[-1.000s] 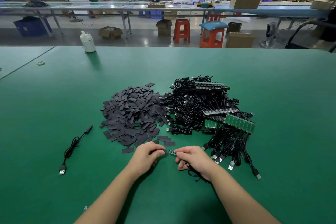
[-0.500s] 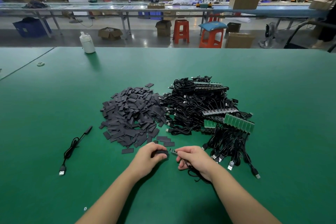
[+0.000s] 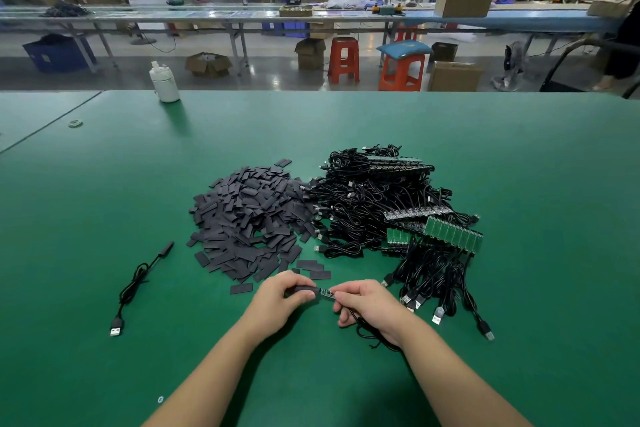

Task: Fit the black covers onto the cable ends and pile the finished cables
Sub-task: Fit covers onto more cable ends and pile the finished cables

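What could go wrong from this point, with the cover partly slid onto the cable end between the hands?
1. The left hand pinches the black cover while the right hand holds the small circuit board. If they meet at an angle, the cover may jam or stress the board.
2. The cable loops loosely under the right wrist and could snag.
3. The cable bundles lie close to the right hand; a sweep could drag them.

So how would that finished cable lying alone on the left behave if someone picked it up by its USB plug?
The finished cable is thin and lies in loose kinks, so it would probably dangle limply. It looks light, and its covered end would likely swing.
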Motion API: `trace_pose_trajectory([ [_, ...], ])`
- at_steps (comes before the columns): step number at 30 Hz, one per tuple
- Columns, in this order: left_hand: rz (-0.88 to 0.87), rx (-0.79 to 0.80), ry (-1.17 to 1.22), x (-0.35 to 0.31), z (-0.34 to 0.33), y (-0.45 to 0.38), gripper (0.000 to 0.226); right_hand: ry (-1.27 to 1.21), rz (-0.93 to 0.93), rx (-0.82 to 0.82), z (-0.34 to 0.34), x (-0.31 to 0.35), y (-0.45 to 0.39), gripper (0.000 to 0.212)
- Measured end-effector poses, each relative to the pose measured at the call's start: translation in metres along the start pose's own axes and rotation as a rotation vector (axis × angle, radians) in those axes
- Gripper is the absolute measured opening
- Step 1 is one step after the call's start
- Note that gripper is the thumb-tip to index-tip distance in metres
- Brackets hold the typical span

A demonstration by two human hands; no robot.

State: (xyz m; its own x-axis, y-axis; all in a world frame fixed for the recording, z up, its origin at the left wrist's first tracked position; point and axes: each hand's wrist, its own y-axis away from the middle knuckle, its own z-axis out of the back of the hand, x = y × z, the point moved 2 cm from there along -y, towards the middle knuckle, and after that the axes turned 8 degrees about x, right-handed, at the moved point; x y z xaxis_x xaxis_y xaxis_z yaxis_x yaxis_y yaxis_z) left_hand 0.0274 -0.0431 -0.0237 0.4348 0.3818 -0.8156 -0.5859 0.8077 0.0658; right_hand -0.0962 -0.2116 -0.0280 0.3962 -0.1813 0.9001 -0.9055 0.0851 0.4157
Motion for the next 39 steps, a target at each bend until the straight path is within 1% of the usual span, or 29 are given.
trace_pose_trajectory([
  [4, -0.003, 0.002, -0.004, 0.0001, -0.0001, 0.0008, 0.017, 0.010, 0.002, 0.007, 0.0009, -0.0004, 0.0006, 0.021],
  [10, -0.010, -0.004, 0.003, -0.0009, 0.0008, 0.0021, 0.019, 0.019, 0.008, 0.013, 0.0016, -0.0020, -0.0001, 0.020],
  [17, 0.005, -0.034, 0.057, -0.0003, -0.0024, 0.0026, 0.013, 0.007, 0.010, 0.013, 0.0024, -0.0039, -0.0016, 0.020],
  [22, -0.003, 0.004, 0.051, -0.0018, -0.0015, 0.0036, 0.019, -0.018, 0.011, 0.013, 0.0039, -0.0054, -0.0021, 0.020],
  [28, 0.001, -0.010, 0.057, -0.0027, -0.0030, 0.0042, 0.022, -0.006, 0.002, 0.020, 0.0039, -0.0077, -0.0042, 0.020],
  [39, 0.012, 0.117, 0.026, -0.0046, 0.0024, 0.0020, 0.021, 0.007, -0.002, 0.035, 0.0063, -0.0092, -0.0063, 0.016],
])
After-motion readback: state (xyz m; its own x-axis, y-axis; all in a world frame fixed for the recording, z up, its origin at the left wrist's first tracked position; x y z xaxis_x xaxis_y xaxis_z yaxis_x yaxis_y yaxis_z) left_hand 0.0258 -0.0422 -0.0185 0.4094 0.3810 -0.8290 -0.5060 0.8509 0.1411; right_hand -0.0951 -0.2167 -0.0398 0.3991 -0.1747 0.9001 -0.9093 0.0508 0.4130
